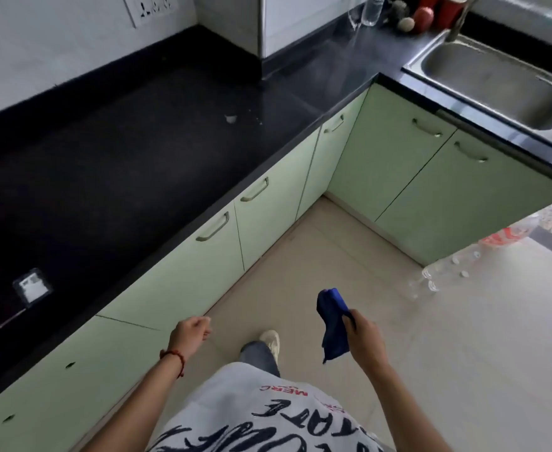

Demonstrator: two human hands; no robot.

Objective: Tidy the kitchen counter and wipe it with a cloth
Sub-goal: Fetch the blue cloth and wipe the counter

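A black L-shaped kitchen counter (131, 151) runs along the left and back. My right hand (364, 334) grips a blue cloth (332, 324), which hangs folded above the floor, away from the counter. My left hand (191, 331) is loosely curled and holds nothing, in front of the green cabinet doors. On the counter lie a small white scrap (230, 118) with crumbs beside it, a small clear packet (32, 287) near the front left, and a thin stick (12, 318) beside it.
A steel sink (496, 79) sits at the right with a tap. A clear bottle (373, 9) and red containers (431, 11) stand at the back. Several empty plastic bottles (457, 262) lie on the floor at the right. Green cabinets (268, 216) line the walkway.
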